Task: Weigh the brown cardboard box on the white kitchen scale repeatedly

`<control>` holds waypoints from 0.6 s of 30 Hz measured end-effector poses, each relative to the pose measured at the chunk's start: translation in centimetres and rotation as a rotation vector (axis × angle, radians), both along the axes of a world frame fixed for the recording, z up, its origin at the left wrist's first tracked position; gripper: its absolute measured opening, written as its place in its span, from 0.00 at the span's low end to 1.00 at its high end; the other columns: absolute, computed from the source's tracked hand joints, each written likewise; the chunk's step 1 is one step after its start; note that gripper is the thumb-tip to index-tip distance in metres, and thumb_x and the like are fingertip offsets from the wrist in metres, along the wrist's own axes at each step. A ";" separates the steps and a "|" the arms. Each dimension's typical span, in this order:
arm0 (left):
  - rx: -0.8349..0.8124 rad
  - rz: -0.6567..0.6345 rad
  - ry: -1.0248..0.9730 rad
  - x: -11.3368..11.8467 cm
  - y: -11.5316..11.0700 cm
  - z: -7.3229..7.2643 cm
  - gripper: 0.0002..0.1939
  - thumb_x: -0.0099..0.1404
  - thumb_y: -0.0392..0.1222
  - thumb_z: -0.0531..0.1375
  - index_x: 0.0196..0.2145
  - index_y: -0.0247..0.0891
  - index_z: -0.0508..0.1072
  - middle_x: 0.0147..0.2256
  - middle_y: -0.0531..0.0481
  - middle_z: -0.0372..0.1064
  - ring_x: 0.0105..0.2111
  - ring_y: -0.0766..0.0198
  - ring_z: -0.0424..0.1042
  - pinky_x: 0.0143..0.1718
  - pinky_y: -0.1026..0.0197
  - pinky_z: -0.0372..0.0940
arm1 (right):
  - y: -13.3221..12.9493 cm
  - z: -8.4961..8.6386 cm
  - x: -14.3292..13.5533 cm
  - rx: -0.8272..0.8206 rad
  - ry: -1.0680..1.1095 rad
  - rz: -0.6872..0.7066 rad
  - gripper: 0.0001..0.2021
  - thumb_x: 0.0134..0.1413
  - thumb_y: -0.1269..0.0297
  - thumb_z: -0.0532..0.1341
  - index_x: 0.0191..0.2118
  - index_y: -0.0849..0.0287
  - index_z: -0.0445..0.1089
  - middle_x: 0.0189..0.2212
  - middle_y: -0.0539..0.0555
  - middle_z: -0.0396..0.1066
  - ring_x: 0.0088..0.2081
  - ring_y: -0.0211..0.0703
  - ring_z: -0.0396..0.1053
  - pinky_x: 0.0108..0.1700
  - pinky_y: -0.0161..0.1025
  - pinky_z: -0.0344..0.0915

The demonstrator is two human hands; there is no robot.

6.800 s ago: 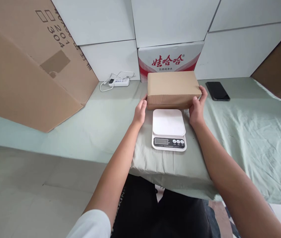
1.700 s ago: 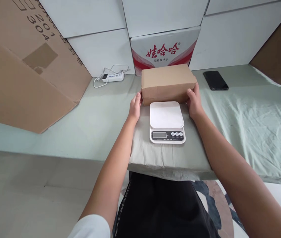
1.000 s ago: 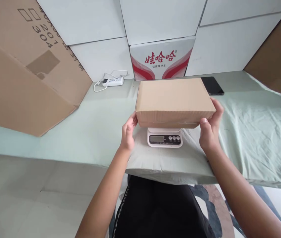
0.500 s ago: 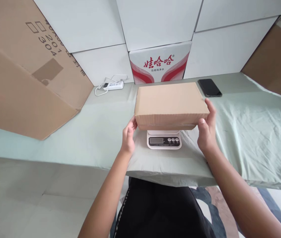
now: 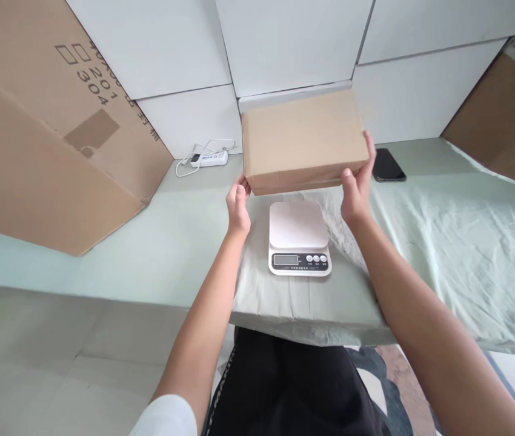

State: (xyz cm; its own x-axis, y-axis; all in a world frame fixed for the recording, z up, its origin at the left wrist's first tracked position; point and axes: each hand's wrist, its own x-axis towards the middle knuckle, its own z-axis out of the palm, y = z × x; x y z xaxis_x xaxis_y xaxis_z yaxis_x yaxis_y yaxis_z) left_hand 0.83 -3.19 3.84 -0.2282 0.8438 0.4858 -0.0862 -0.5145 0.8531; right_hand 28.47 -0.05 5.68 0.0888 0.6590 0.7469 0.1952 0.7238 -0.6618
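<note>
A brown cardboard box (image 5: 303, 139) is held up off the table between my two hands, its right end tilted slightly higher. At its near left corner, my left hand (image 5: 238, 203) grips it, with some fingers hidden under the box. My right hand (image 5: 358, 181) clasps the near right corner, thumb on the front side and fingers along the right end. Below and nearer to me, a white digital kitchen scale (image 5: 299, 227) stands on the cloth, its platform bare and its display and buttons facing me.
Green cloth covers the table (image 5: 185, 242). A white power strip with a cable (image 5: 209, 158) lies back left, a black phone (image 5: 388, 165) back right. Large cardboard boxes stand at left (image 5: 34, 163) and right (image 5: 503, 109). White boxes (image 5: 285, 48) are stacked behind.
Both hands have lifted the cardboard box and moved it away from me, toward the back. The scale's platform is now uncovered, and the red-printed carton behind is mostly hidden.
</note>
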 end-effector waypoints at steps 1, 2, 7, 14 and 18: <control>-0.027 0.015 -0.001 0.0 0.6 -0.7 0.46 0.65 0.83 0.58 0.61 0.42 0.79 0.63 0.35 0.80 0.68 0.43 0.77 0.68 0.47 0.71 | 0.6 -1.0 -0.3 -0.027 0.007 0.009 0.51 0.57 0.21 0.58 0.79 0.41 0.50 0.82 0.54 0.52 0.85 0.64 0.45 0.87 0.66 0.40; -0.057 0.021 0.000 0.0 1.0 -1.4 0.47 0.65 0.84 0.58 0.61 0.42 0.79 0.64 0.35 0.79 0.68 0.43 0.77 0.68 0.47 0.72 | 1.0 -2.1 -0.4 -0.069 0.009 0.018 0.52 0.56 0.20 0.58 0.79 0.40 0.49 0.82 0.53 0.52 0.85 0.64 0.45 0.87 0.67 0.40; -0.196 -0.019 -0.004 0.1 1.2 -3.1 0.48 0.62 0.86 0.59 0.60 0.43 0.80 0.66 0.37 0.78 0.69 0.43 0.75 0.71 0.47 0.69 | 2.1 -5.5 0.3 -0.194 0.052 0.061 0.57 0.54 0.20 0.60 0.81 0.43 0.46 0.82 0.54 0.52 0.85 0.62 0.46 0.87 0.66 0.42; -0.285 -0.047 -0.007 0.4 1.5 -3.1 0.52 0.61 0.88 0.56 0.60 0.41 0.78 0.66 0.35 0.77 0.72 0.41 0.72 0.70 0.47 0.70 | 2.3 -5.7 1.1 -0.275 0.002 0.048 0.51 0.57 0.20 0.59 0.79 0.37 0.51 0.82 0.48 0.55 0.84 0.61 0.49 0.87 0.65 0.46; -0.310 -0.048 0.024 0.3 1.4 -3.1 0.50 0.64 0.87 0.55 0.60 0.41 0.78 0.67 0.36 0.77 0.73 0.43 0.71 0.71 0.48 0.69 | 2.7 -6.2 1.5 -0.291 -0.010 0.032 0.47 0.58 0.19 0.57 0.78 0.31 0.52 0.81 0.44 0.57 0.83 0.59 0.50 0.87 0.66 0.48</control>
State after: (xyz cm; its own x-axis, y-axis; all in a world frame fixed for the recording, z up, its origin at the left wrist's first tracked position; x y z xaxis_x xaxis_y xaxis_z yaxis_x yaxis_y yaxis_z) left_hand 1.17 -1.81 0.71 -0.1759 0.9621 0.2085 -0.0826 -0.2255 0.9707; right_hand 29.94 2.64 -0.55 0.0581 0.8479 0.5270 0.1835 0.5099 -0.8405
